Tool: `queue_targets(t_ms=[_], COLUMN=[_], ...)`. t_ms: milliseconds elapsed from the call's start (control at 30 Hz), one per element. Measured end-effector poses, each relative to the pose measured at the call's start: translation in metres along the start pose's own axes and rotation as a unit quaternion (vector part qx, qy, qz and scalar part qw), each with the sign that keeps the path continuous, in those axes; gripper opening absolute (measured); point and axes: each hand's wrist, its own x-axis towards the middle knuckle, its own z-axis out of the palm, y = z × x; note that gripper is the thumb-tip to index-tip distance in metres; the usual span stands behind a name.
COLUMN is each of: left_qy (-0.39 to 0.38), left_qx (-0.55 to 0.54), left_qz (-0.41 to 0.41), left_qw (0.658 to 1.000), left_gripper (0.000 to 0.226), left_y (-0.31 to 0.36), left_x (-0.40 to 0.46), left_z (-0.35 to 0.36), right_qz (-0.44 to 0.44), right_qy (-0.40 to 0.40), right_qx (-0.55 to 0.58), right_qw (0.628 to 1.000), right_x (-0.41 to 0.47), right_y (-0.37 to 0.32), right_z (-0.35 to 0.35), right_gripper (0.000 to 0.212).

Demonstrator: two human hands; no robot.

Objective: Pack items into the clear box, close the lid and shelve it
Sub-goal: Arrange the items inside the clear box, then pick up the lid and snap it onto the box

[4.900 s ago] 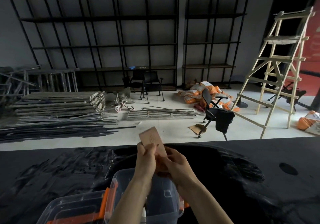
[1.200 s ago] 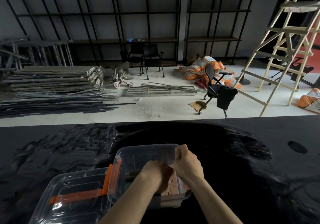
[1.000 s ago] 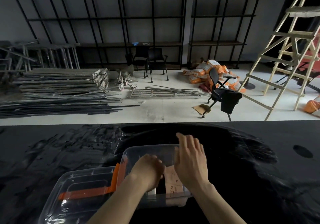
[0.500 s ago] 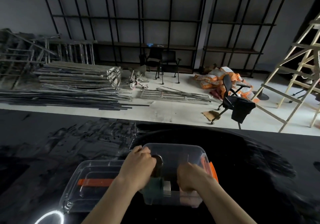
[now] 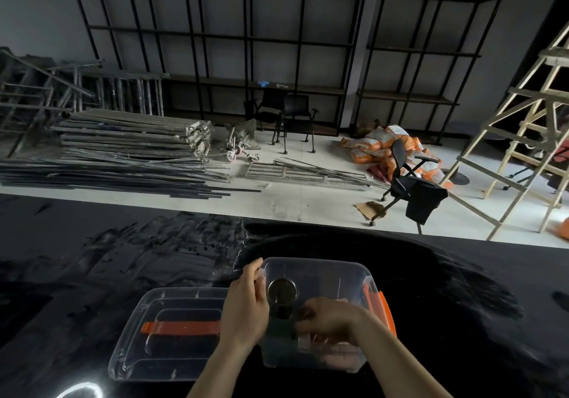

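Note:
A clear box (image 5: 323, 267) with orange latches stands open on the black table (image 5: 123, 259). Inside it I see a dark round jar (image 5: 282, 291), a dark green block under it and pinkish flat packs at the near right. My left hand (image 5: 244, 308) grips the box's left rim. My right hand (image 5: 328, 320) reaches into the box, fingers curled over the contents; what they hold, if anything, is hidden. The clear lid (image 5: 172, 333) with an orange handle lies flat on the table, touching the box's left side.
Beyond the table's far edge lie piles of metal bars (image 5: 123, 157), an office chair (image 5: 409, 188), orange sacks (image 5: 378, 145) and a wooden ladder (image 5: 529, 133). Black shelving (image 5: 246, 43) lines the back wall.
The pinkish card went from my raised hands into the box. My left hand then moved to the box's left rim, and the jar is now uncovered. The view has shifted left.

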Motion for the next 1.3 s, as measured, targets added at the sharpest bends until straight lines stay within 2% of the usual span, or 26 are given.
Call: queue_targets(t_ms=[67,200,267,333,467,500,567,633,733,900,933,967,1000,1033,1067,1133,1200,1300], left_qy=[0.005,0.017,0.021,0.023,0.02,0.02,0.021,0.024,0.02,-0.006,-0.003,0.045,0.072,0.065,0.064,0.087,0.115,0.138], left_qx=[-0.016,-0.028,-0.035,-0.042,-0.038,-0.04,-0.043,-0.046,-0.052,-0.057,-0.059,-0.076,-0.087,-0.11,-0.128,-0.136,-0.088,0.006], left_qz=[-0.006,-0.001,0.004,0.008,0.012,0.012,0.012,0.014,0.005,-0.009,-0.007,-0.039,-0.073,-0.078,-0.098,-0.12,-0.135,-0.203], left_qw=[1.0,0.999,0.999,0.999,0.999,0.999,0.999,0.999,0.998,0.998,0.998,0.995,0.991,0.989,0.985,0.98,0.98,0.97], left_gripper=[0.039,0.039,0.039,0.039,0.04,0.04,0.04,0.041,0.044,0.043,0.042,0.043,0.046,0.05,0.05,0.036,0.037,0.042], left_y=[-0.002,-0.006,-0.006,-0.006,-0.006,-0.006,-0.006,-0.008,-0.009,-0.009,-0.003,-0.034,-0.065,-0.064,-0.068,-0.07,-0.074,-0.102], left_x=[-0.001,-0.001,-0.002,-0.003,-0.002,-0.001,-0.001,-0.001,0.001,-0.002,-0.001,-0.005,-0.01,-0.007,-0.006,-0.013,-0.014,-0.006], left_z=[0.001,0.003,0.005,0.005,0.005,0.005,0.005,0.006,0.007,-0.006,-0.007,-0.042,-0.076,-0.077,-0.083,-0.094,-0.104,-0.129], right_qz=[0.0,-0.018,-0.041,-0.057,-0.04,-0.024,0.028,0.066,0.066,0.057,0.056,0.054,0.037,0.001,-0.056,-0.165,-0.248,-0.281], right_qy=[-0.004,0.054,0.069,0.061,0.077,0.09,0.126,0.113,0.059,0.052,0.061,0.066,0.099,0.184,0.257,0.377,0.38,0.319], right_qx=[0.039,0.111,0.143,0.169,0.2,0.22,0.258,0.297,0.361,0.373,0.365,0.295,0.207,0.137,0.095,0.065,0.081,0.014], right_qw=[0.999,0.992,0.986,0.982,0.976,0.971,0.957,0.946,0.928,0.924,0.927,0.952,0.973,0.973,0.96,0.909,0.888,0.905], right_x=[0.001,-0.001,-0.004,-0.006,-0.007,-0.007,0.001,0.009,0.016,0.027,0.025,0.035,0.044,0.035,0.028,0.002,-0.015,-0.016], right_y=[0.002,0.004,0.001,-0.005,-0.014,-0.015,-0.014,-0.013,-0.017,-0.021,-0.02,-0.063,-0.106,-0.108,-0.114,-0.132,-0.142,-0.169], right_z=[-0.001,-0.002,-0.001,0.003,0.01,0.009,0.005,0.005,0.008,0.011,0.011,0.037,0.064,0.064,0.063,0.066,0.071,0.097], right_gripper=[0.037,0.04,0.027,0.023,0.012,0.018,0.041,0.057,0.059,0.059,0.06,0.06,0.056,0.046,0.035,0.018,0.011,0.015])
